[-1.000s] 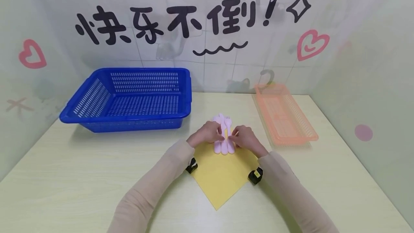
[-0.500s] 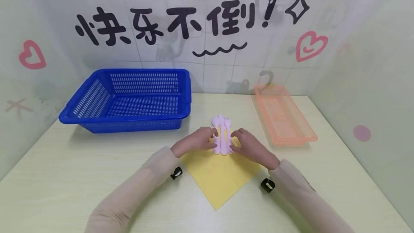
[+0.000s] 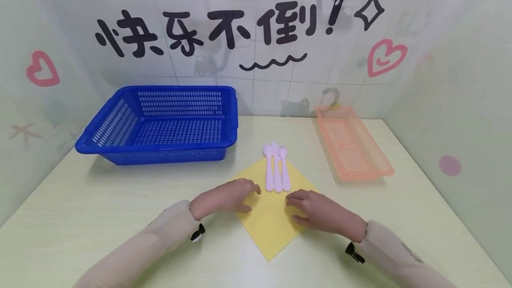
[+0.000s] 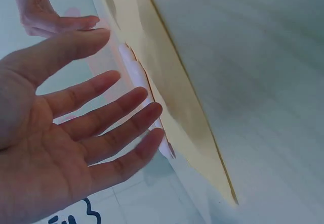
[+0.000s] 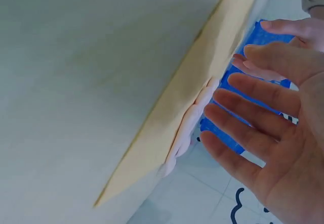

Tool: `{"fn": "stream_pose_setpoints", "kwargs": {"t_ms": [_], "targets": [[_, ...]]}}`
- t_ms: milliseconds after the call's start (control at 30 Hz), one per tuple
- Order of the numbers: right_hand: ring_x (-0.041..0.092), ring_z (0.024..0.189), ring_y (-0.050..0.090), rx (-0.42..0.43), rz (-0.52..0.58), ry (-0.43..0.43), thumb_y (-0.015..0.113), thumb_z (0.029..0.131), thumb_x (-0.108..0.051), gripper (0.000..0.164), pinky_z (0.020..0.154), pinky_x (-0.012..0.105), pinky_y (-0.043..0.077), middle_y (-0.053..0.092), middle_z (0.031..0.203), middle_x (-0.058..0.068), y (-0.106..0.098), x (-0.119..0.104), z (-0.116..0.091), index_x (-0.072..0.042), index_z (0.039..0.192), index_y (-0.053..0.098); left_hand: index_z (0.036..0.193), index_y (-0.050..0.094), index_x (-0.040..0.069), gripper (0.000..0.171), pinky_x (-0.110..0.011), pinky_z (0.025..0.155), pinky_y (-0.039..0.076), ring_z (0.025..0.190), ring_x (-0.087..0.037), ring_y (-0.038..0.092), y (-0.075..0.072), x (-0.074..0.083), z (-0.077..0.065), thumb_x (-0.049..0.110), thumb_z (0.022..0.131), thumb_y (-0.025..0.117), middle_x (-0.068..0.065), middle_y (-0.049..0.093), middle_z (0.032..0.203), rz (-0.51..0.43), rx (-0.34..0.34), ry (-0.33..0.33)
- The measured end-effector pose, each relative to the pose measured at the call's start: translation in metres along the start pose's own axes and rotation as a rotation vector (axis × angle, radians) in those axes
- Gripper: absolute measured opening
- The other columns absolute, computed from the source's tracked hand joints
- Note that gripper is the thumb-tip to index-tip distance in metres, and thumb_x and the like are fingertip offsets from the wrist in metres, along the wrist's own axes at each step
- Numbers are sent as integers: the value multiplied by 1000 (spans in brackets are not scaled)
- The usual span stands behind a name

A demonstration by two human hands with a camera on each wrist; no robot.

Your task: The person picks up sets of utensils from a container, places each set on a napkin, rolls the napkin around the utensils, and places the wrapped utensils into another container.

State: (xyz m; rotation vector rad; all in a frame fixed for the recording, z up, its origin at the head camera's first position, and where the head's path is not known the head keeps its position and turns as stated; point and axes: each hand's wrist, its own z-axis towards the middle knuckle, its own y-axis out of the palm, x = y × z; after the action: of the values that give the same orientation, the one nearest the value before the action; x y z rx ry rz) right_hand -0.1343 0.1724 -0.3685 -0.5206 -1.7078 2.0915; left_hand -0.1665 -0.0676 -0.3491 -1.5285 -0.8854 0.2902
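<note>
A pink spoon (image 3: 268, 168), a pink knife (image 3: 277, 170) and a pink fork (image 3: 285, 170) lie side by side on the far half of a yellow napkin (image 3: 270, 230), which is turned with one corner toward me. Their heads reach past its far corner. My left hand (image 3: 230, 197) hovers over the napkin's left side, fingers loosely spread and holding nothing. On the right, my right hand (image 3: 322, 211) is over the napkin's right side, just nearer than the fork's handle. Both wrist views show relaxed, parted fingers, with the palm of the left hand (image 4: 55, 143) and right hand (image 5: 283, 148) bare.
A blue perforated basket (image 3: 160, 148) stands at the back left of the pale table (image 3: 120, 217). An orange plastic basket (image 3: 356, 154) sits at the back right. A printed curtain (image 3: 256, 43) hangs behind the table.
Both hands have let go of the cutlery and drawn back toward me and apart, the left to the left, the right to the right. The cutlery and napkin stay in place.
</note>
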Motion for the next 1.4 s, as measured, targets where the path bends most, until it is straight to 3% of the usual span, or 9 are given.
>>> {"fn": "stream_pose_setpoints", "kwargs": {"t_ms": [167,400,700,967,1100,1200,1267,1400], "targets": [[20,89,59,-54,-52,-80,72,71,-16,32,75,29,49,59,105,11,0,-11,-12,-1,97,61,110,57,5,42,-29,77,45,92,-18,51,3,11,-12,8,70,72,-6,56,100,71,-66,-39],[21,96,57,-100,-133,-49,70,68,-10,27,72,32,49,59,107,9,-1,-23,-17,-6,94,62,99,57,11,38,-32,66,43,86,-17,46,11,21,-19,5,65,73,-3,50,94,251,-93,-53],[16,84,57,-31,-239,-51,68,67,-4,23,64,26,47,60,98,5,7,-24,-15,-10,89,62,96,56,8,31,-25,57,38,80,-17,46,19,21,-18,5,69,71,-3,49,88,369,-1,-2],[14,82,57,-24,-282,-61,68,69,-7,19,62,24,47,61,95,3,8,-24,-14,-8,86,61,82,60,5,7,-22,50,38,69,-15,43,22,19,-19,2,77,63,-3,47,78,422,127,57],[14,81,57,-45,-265,-51,69,69,-9,17,61,24,46,61,96,3,7,-24,-14,-8,84,60,79,62,6,6,-22,49,38,68,-16,44,24,16,-18,0,78,61,-4,48,78,422,166,73],[14,84,55,-74,-221,-39,71,71,-18,22,64,25,46,60,98,3,5,-22,-14,-9,87,60,78,64,6,7,-22,51,40,67,-16,44,24,13,-15,-1,78,61,-4,51,77,397,170,79],[15,87,55,-87,-187,-23,70,72,-32,33,67,27,47,58,101,4,5,-21,-15,-8,92,60,75,62,6,9,-21,53,39,66,-16,45,23,9,-12,-2,78,60,-3,51,74,337,158,91],[20,94,55,-80,-159,5,64,71,-53,61,73,32,48,55,110,9,5,-19,-17,-5,108,55,69,57,6,13,-21,57,38,62,-13,45,15,-3,-7,-5,76,59,0,49,65,129,112,126]]}}
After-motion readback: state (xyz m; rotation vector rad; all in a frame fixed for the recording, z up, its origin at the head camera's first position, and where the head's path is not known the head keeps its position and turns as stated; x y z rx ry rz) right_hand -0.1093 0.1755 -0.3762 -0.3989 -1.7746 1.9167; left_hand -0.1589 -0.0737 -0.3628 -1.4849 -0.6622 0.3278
